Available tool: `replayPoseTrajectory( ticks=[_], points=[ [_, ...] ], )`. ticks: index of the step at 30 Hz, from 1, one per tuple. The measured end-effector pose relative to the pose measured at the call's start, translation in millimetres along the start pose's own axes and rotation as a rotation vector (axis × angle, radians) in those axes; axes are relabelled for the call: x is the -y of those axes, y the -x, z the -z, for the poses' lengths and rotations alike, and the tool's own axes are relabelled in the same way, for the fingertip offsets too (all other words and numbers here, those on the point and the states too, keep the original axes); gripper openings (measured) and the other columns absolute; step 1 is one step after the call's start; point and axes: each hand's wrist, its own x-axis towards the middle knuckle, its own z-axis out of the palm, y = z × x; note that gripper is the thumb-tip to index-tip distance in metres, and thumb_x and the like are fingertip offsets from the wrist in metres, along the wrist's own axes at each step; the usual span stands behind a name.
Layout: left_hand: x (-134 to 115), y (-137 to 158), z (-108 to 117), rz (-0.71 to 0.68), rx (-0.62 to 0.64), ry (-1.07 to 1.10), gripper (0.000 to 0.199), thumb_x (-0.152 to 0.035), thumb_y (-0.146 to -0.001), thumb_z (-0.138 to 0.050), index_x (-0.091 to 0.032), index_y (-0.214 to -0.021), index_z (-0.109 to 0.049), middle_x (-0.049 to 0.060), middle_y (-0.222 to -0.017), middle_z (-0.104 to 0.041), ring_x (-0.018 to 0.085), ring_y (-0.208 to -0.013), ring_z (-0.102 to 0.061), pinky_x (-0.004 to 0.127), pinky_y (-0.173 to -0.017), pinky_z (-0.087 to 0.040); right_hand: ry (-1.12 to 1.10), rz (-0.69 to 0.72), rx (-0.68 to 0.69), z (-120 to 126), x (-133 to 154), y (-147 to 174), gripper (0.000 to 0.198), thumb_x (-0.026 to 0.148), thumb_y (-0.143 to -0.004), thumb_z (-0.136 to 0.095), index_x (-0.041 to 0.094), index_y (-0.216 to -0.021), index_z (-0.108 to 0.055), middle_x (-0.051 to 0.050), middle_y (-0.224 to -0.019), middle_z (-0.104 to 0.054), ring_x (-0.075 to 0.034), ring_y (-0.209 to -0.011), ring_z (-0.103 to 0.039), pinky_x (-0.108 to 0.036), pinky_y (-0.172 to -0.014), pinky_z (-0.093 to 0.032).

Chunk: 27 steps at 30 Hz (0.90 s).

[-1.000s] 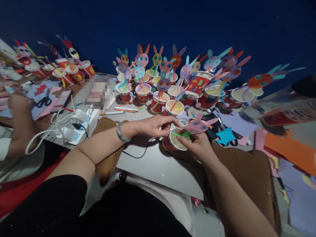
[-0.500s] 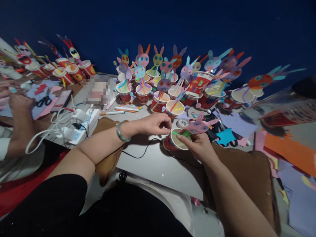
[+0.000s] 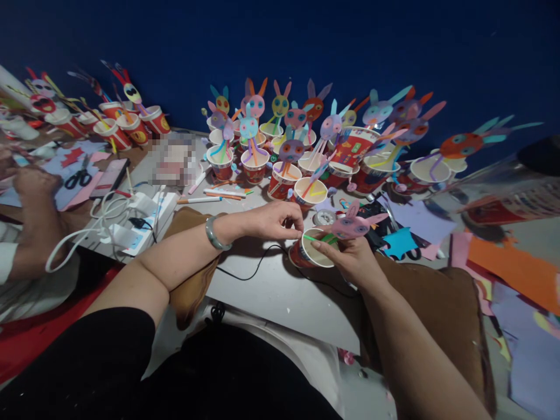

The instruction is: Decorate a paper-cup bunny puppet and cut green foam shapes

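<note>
A red paper cup with a pale inside stands tilted on the table in front of me. My right hand is closed around a pink paper rabbit with green stems, its thumb over the cup's mouth. One green stem reaches to the left rim. My left hand is at that same rim, thumb and fingertips curled together in a pinch; whatever is between them is too small to make out. A bangle circles my left wrist.
Behind stand several paper cups with paper rabbits. Markers, a power strip with white cables and brown cushions surround the work spot. Coloured paper lies right, beside a blurred clear container. Another person's hands work at left.
My right thumb has shifted slightly left over the cup, and the pink rabbit has tilted a little. The left hand has barely moved.
</note>
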Motion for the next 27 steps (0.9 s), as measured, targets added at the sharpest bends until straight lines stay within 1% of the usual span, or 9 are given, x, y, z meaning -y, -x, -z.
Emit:
replayPoseTrajectory(
  ticks=[3,9,12,14,17,20,23,27],
  points=[
    [-1,0,1,-0.005,0.013,-0.003,0.013,-0.024,-0.084,-0.062,-0.013,-0.084,-0.069,0.007,-0.088,-0.065,0.014,-0.083,-0.059,0.027,-0.077,-0.046,0.001,0.015,0.006,0,1,0,0.031,0.047,-0.079,-0.074,0.019,-0.093,-0.075,-0.008,-0.094,-0.077,-0.024,-0.086,-0.07,-0.036,-0.082,-0.055],
    [-3,0,1,0.002,0.0,0.007,0.008,-0.02,-0.081,-0.062,-0.013,-0.08,-0.067,0.007,-0.089,-0.064,0.013,-0.081,-0.058,0.024,-0.072,-0.045,-0.01,0.042,0.008,-2,2,0,0.027,0.044,-0.08,-0.074,0.019,-0.092,-0.074,-0.008,-0.094,-0.077,-0.024,-0.087,-0.07,-0.036,-0.082,-0.055],
    [-2,0,-1,0.005,-0.014,0.019,0.006,-0.017,-0.08,-0.062,-0.013,-0.078,-0.066,0.006,-0.088,-0.064,0.012,-0.078,-0.058,0.024,-0.071,-0.045,-0.006,0.035,-0.002,-2,1,0,0.03,0.046,-0.08,-0.073,0.019,-0.092,-0.074,-0.008,-0.094,-0.077,-0.024,-0.087,-0.07,-0.037,-0.082,-0.055],
    [-1,0,-2,0.019,-0.015,0.025,0.008,-0.019,-0.081,-0.062,-0.013,-0.08,-0.067,0.006,-0.087,-0.064,0.012,-0.078,-0.058,0.024,-0.072,-0.045,0.004,0.027,-0.02,-2,-1,0,0.033,0.049,-0.079,-0.074,0.019,-0.093,-0.074,-0.008,-0.093,-0.077,-0.025,-0.087,-0.07,-0.037,-0.083,-0.056],
    [-2,0,-1,0.056,-0.004,0.04,0.012,-0.024,-0.083,-0.063,-0.013,-0.083,-0.068,0.006,-0.086,-0.065,0.013,-0.079,-0.058,0.025,-0.073,-0.045,0.016,0.014,-0.046,0,-3,0,0.035,0.051,-0.077,-0.074,0.02,-0.093,-0.074,-0.007,-0.092,-0.077,-0.025,-0.086,-0.07,-0.038,-0.082,-0.056],
    [-5,-1,0,0.114,-0.003,0.071,0.015,-0.026,-0.084,-0.063,-0.013,-0.085,-0.069,0.005,-0.086,-0.065,0.012,-0.079,-0.057,0.025,-0.073,-0.044,-0.009,-0.008,-0.054,1,-4,0,0.033,0.051,-0.077,-0.075,0.02,-0.089,-0.073,-0.007,-0.091,-0.076,-0.025,-0.083,-0.07,-0.037,-0.079,-0.057],
    [-9,-2,2,0.185,-0.015,0.088,0.02,-0.028,-0.088,-0.057,-0.012,-0.085,-0.068,0.004,-0.085,-0.064,0.012,-0.078,-0.057,0.024,-0.073,-0.044,-0.039,-0.035,-0.053,2,-3,0,0.032,0.05,-0.077,-0.075,0.02,-0.089,-0.073,-0.007,-0.088,-0.076,-0.024,-0.08,-0.07,-0.036,-0.073,-0.057],
    [-12,-4,3,0.234,-0.022,0.107,0.025,-0.028,-0.091,-0.051,-0.011,-0.083,-0.068,0.005,-0.086,-0.065,0.012,-0.08,-0.058,0.025,-0.075,-0.045,-0.067,-0.056,-0.066,2,-4,-1,0.033,0.051,-0.076,-0.076,0.021,-0.089,-0.074,-0.006,-0.088,-0.076,-0.024,-0.079,-0.07,-0.035,-0.071,-0.058]
  ],
)
